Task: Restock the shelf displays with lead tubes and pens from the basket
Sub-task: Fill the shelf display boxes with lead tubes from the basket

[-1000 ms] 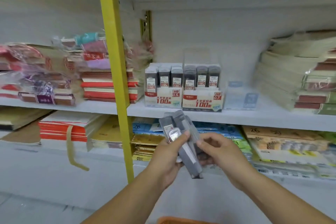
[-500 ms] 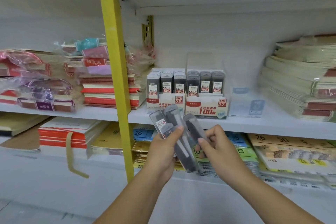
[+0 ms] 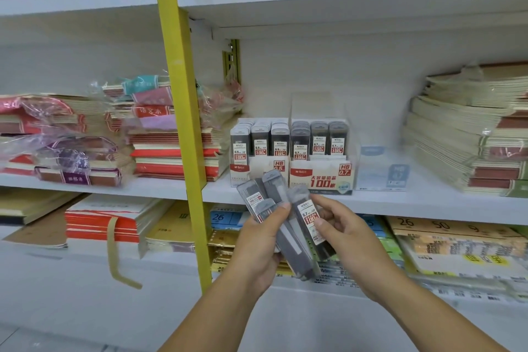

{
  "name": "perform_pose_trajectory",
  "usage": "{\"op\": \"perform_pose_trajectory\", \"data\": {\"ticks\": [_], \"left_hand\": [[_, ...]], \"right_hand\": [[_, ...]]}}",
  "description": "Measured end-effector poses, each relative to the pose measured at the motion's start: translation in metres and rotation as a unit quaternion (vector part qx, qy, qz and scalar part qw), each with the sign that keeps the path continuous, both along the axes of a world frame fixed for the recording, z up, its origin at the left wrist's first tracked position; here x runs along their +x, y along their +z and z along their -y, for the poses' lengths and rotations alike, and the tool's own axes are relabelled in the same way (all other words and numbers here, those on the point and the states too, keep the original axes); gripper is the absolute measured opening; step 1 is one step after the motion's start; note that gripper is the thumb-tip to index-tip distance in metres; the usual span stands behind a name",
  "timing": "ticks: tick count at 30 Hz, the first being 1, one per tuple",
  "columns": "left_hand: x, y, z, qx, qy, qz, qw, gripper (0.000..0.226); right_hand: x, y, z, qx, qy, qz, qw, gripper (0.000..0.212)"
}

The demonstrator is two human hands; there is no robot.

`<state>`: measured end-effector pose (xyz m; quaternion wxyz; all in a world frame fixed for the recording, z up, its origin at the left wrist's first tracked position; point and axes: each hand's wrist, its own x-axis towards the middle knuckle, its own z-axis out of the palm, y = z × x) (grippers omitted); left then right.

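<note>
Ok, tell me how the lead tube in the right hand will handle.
The lead tube looks like a straight, hard plastic case, so it is probably stiff. The right hand pinches it with thumb and fingertips alone, which suggests it is light. Its flat sides suggest it won't roll. Being tall and narrow, it may tip if stood alone.

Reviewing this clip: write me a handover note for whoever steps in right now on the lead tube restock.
Left hand: grips a fan of several lead tubes in front of the shelf.
Right hand: pinches one tube labelled 0.7 at the fan's right side.
Displays: the HB 0.5 box and the HB 0.7 box stand side by side on the shelf, both holding tubes.
Done: tubes are in hand; none of these is placed yet.
Left: sort each tube into its box by label, probably the 0.7 one first. The basket and pens are out of view.
</note>
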<state>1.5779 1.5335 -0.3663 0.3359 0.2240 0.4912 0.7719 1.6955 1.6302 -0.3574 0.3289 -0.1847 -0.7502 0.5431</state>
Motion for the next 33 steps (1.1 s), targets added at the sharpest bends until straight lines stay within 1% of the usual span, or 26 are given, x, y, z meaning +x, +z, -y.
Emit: {"op": "perform_pose_trajectory", "data": {"ticks": [3, 5, 7, 8, 10, 11, 12, 14, 16, 19, 21, 25, 28, 31, 32, 33], "left_hand": [[0.003, 0.003, -0.001, 0.0, 0.001, 0.004, 1.0, 0.024], [0.001, 0.005, -0.001, -0.001, 0.004, 0.006, 1.0, 0.023], [-0.003, 0.01, -0.001, 0.007, 0.001, -0.002, 1.0, 0.026], [-0.006, 0.012, -0.002, 0.014, -0.002, -0.01, 1.0, 0.03], [-0.013, 0.017, -0.004, 0.026, -0.002, -0.01, 1.0, 0.036], [-0.017, 0.019, -0.005, 0.038, 0.0, -0.005, 0.999, 0.032], [-0.02, 0.021, -0.006, 0.05, 0.002, -0.001, 0.999, 0.029], [-0.025, 0.023, -0.008, 0.064, 0.01, 0.003, 0.998, 0.033], [-0.029, 0.022, -0.011, 0.066, 0.017, -0.001, 0.998, 0.03], [-0.032, 0.023, -0.014, 0.067, 0.014, -0.003, 0.998, 0.018], [-0.034, 0.023, -0.017, 0.061, 0.009, -0.016, 0.998, 0.011], [-0.034, 0.026, -0.017, 0.064, -0.007, -0.047, 0.997, 0.022], [-0.034, 0.025, -0.016, 0.065, -0.012, -0.052, 0.996, 0.022], [-0.032, 0.025, -0.016, 0.065, -0.016, -0.051, 0.996, 0.016], [-0.031, 0.024, -0.016, 0.066, -0.019, -0.052, 0.996, 0.012], [-0.03, 0.025, -0.015, 0.065, -0.021, -0.051, 0.996, 0.01]], "right_hand": [[0.0, 0.001, 0.0, -0.001, -0.007, -0.012, 1.0, 0.038], [-0.001, 0.008, -0.002, 0.02, -0.022, -0.018, 0.999, 0.036], [0.0, 0.026, -0.009, 0.048, -0.045, -0.032, 0.997, 0.037], [0.0, 0.04, -0.014, 0.061, -0.053, -0.051, 0.995, 0.042], [-0.002, 0.071, -0.026, 0.117, -0.066, -0.091, 0.987, 0.065], [-0.004, 0.087, -0.031, 0.156, -0.074, -0.102, 0.98, 0.073], [-0.006, 0.102, -0.037, 0.194, -0.083, -0.108, 0.971, 0.073], [-0.013, 0.124, -0.049, 0.261, -0.11, -0.108, 0.953, 0.061], [-0.022, 0.134, -0.063, 0.322, -0.146, -0.084, 0.932, 0.05], [-0.035, 0.133, -0.078, 0.381, -0.159, -0.001, 0.911, 0.045], [-0.042, 0.129, -0.084, 0.381, -0.141, 0.032, 0.913, 0.043], [-0.046, 0.139, -0.091, 0.351, -0.136, 0.042, 0.925, 0.042], [-0.047, 0.141, -0.093, 0.385, -0.132, 0.101, 0.908, 0.039], [-0.051, 0.129, -0.093, 0.382, -0.103, 0.154, 0.906, 0.032], [-0.053, 0.125, -0.093, 0.391, -0.113, 0.159, 0.9, 0.03], [-0.053, 0.121, -0.093, 0.413, -0.143, 0.158, 0.886, 0.029]]}}
